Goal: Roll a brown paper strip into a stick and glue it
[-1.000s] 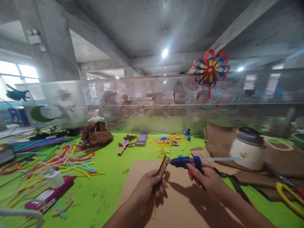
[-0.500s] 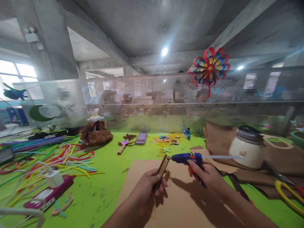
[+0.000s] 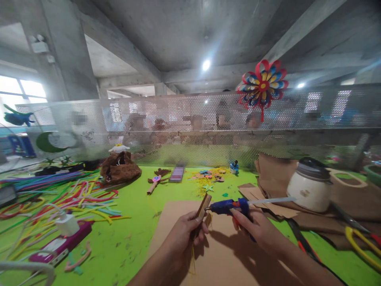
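Note:
Pinched in my left hand [image 3: 188,231] is a folded brown paper strip [image 3: 204,205], tilted upward, with thin yellow strands [image 3: 193,258] hanging below it. My right hand [image 3: 258,224] grips a blue glue gun [image 3: 228,206] around its handle. A clear glue stick [image 3: 274,200] pokes out of the gun's back end. The nozzle meets the strip's right edge, or is very close to it; I cannot tell whether it touches. Both hands are above a tan board [image 3: 172,222] on the green table.
Coloured pipe cleaners [image 3: 89,194] and a purple power strip [image 3: 68,242] lie at left. A brown paper figure [image 3: 156,180], shredded yellow paper with small cutouts [image 3: 208,174] and a small blue bottle [image 3: 234,167] are behind. Brown paper, a white jar [image 3: 309,186] and yellow-handled scissors [image 3: 361,246] stand right.
My right hand has brought the glue gun slightly left and down, so its nozzle is lower along the strip's edge. My left hand stays nearly still.

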{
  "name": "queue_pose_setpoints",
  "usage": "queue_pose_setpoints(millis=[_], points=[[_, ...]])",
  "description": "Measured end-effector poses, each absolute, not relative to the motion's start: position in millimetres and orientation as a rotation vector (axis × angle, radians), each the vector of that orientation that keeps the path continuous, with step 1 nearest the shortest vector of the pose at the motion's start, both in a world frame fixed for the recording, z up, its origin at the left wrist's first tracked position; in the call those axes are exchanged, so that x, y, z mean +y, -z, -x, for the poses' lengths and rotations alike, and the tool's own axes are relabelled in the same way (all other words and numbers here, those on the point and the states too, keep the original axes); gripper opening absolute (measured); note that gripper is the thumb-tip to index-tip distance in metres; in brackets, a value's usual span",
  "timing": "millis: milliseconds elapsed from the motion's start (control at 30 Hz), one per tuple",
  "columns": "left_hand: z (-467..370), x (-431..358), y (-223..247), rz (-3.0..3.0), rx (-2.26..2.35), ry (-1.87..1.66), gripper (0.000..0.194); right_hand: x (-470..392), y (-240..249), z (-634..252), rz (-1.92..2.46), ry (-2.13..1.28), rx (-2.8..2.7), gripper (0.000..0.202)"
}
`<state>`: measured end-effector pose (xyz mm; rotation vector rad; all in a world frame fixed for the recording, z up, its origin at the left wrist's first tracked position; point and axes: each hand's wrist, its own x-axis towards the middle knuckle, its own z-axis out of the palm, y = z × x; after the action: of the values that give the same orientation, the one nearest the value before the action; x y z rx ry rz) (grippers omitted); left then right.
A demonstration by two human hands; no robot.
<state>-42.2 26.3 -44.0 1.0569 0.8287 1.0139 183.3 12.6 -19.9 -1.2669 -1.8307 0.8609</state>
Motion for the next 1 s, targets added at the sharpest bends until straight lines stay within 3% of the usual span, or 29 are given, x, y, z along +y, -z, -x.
queue_pose_setpoints(millis=[433, 1000], points=[[39.1, 19.7, 31.8, -1.063, 0.872, -0.991, 0.017, 27.0, 26.1, -196.2, 1.31, -0.778, -1.725, 0.056], [39.7, 20.0, 32.5, -1.09, 0.852, -0.992, 0.024, 25.6, 26.1, -196.9, 1.287, -0.668, -1.735, 0.053]])
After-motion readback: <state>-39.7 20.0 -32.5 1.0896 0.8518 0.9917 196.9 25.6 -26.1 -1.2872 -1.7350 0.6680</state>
